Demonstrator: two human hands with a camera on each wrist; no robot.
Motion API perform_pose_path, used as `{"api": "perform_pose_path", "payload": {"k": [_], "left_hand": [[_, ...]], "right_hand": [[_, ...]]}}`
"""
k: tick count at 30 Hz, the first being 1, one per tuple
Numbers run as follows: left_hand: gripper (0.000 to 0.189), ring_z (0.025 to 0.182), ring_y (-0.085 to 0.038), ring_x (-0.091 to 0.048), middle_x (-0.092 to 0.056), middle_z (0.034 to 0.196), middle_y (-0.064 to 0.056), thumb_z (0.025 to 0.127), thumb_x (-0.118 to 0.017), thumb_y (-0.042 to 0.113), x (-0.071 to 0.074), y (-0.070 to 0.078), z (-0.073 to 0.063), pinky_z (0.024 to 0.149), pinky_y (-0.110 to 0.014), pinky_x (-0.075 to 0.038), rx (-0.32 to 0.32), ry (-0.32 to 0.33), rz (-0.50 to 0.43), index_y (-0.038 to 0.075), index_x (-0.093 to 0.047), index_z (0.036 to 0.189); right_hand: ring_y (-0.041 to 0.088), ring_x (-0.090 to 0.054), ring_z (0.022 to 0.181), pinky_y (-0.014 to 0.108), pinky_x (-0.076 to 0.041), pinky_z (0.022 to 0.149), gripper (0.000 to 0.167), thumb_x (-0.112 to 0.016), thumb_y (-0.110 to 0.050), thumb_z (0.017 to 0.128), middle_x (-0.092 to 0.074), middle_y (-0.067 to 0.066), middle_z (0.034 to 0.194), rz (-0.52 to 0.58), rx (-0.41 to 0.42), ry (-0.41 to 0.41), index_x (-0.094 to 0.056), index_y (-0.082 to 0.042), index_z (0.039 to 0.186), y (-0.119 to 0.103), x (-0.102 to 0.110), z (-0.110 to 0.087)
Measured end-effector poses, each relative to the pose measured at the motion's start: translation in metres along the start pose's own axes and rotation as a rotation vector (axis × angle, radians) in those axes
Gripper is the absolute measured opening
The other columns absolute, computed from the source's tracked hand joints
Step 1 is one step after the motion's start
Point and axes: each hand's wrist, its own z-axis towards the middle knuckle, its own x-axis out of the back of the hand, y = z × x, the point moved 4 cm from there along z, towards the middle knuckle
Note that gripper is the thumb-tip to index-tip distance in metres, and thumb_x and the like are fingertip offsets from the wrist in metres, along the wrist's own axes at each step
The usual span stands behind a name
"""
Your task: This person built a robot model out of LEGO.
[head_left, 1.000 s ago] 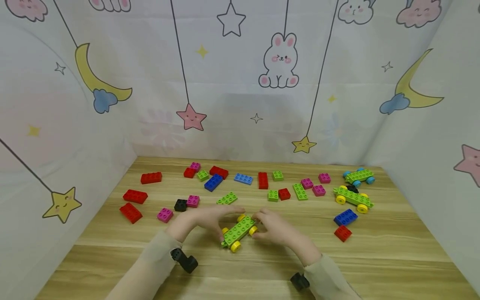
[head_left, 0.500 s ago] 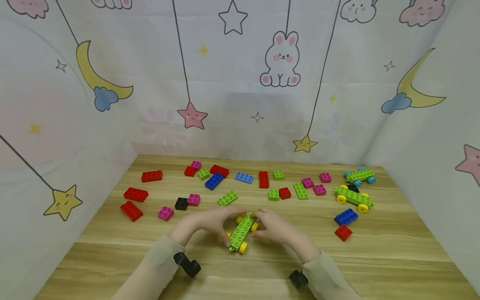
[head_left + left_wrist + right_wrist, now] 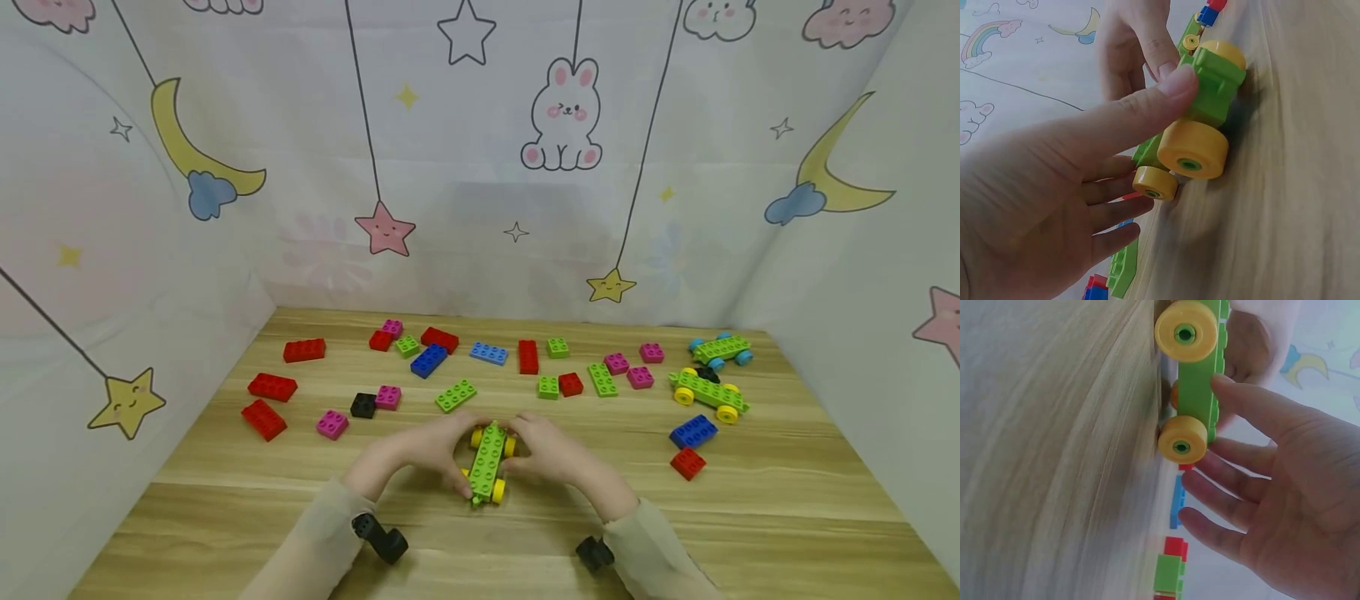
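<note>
A green toy car base (image 3: 487,462) with studs and yellow wheels stands on the table between both hands. My left hand (image 3: 438,450) holds it from the left: the thumb (image 3: 1175,87) presses the near end, and the fingers reach toward the far end. From the right, my right hand (image 3: 551,450) holds the same base. In the right wrist view its thumb (image 3: 1235,387) touches the green side, with the index finger by a far yellow wheel (image 3: 1182,440). The other fingers of this hand extend past the base.
Loose bricks lie around: a green brick (image 3: 456,396) just beyond the left hand, a black brick (image 3: 363,406) to the left, a blue brick (image 3: 693,431) to the right. Two more wheeled bases, one yellow-wheeled (image 3: 708,392) and one blue-wheeled (image 3: 720,349), stand back right. A printed curtain (image 3: 465,275) encloses the table.
The toy car base has turned from a diagonal to nearly straight away from me, its near end swinging right. My left hand has shifted right with it; the right hand has hardly moved.
</note>
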Motion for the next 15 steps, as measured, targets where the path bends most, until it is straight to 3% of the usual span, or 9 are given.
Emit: {"api": "perform_pose_path", "payload": {"k": [15], "left_hand": [[0.103, 0.136, -0.03, -0.042, -0.042, 0.147, -0.016, 0.066, -0.091, 0.036, -0.0034, 0.0027, 0.0033, 0.114, -0.045, -0.035, 0.078, 0.056, 0.014, -0.001, -0.036, 0.145]], "right_hand": [[0.034, -0.052, 0.125, 0.049, -0.044, 0.106, 0.067, -0.076, -0.033, 0.085, -0.056, 0.019, 0.134, 0.004, -0.015, -0.001, -0.052, 0.004, 0.136, -0.0017, -0.0014, 0.001]]}}
